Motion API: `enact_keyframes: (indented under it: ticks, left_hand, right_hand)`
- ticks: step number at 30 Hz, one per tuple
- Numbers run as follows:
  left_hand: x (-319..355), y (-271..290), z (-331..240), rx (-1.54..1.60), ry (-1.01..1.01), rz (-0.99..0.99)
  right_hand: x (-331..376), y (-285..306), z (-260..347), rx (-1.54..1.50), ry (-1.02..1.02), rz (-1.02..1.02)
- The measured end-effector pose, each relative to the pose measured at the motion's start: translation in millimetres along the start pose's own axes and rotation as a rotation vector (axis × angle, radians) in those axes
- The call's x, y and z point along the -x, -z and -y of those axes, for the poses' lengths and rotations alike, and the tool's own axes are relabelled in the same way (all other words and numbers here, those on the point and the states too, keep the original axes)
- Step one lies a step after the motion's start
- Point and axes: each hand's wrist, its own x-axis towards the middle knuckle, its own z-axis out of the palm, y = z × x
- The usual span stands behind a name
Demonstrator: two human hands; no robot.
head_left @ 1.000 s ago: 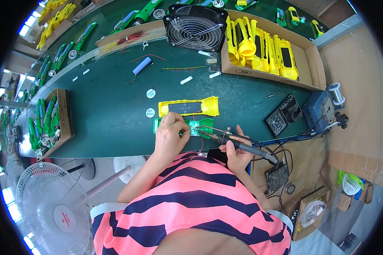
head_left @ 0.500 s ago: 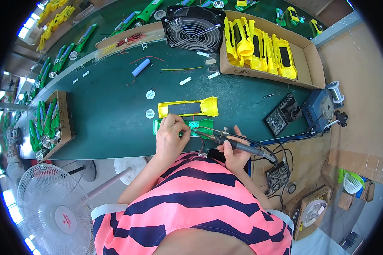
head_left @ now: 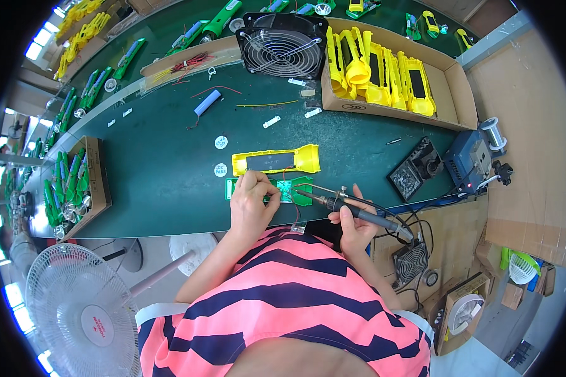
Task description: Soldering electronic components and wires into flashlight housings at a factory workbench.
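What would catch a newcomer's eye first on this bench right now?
At the near edge of the dark green bench top, the right hand holds a black-handled soldering iron with its tip at a small green circuit board, which the left hand presses down. Just behind lies a yellow plastic housing shell. Farther back, a black square metal fan stands beside a cardboard box of yellow plastic shells.

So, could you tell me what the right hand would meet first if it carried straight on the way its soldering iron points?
Probably the green circuit board right at the iron's tip, then the left hand resting on it; depth is uncertain.
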Motion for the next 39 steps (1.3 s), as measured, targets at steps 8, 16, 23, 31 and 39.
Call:
enact_keyframes:
  ticks: [8,16,23,31,39]
  left_hand:
    - [-1.5,1.1,-3.1,-0.019,0.036,0.020]
    - [4.7,23.7,21.9,0.493,0.281,-0.177]
    - [50.6,61.6,57.6,-0.561,-0.593,0.143]
    - [20.9,26.8,15.3,-0.052,-0.291,-0.041]
    - [9.7,2.1,8.6,0.081,-0.097,0.023]
  right_hand:
    - [2.8,5.6,-5.1,0.021,0.024,0.083]
    - [4.4,5.0,-0.4,0.029,-0.008,0.048]
    - [1.1,1.0,8.8,-0.010,-0.089,0.016]
    - [-0.8,2.0,0.0,0.129,-0.012,0.055]
    - [2.0,1.2,-0.6,0.069,-0.023,0.022]
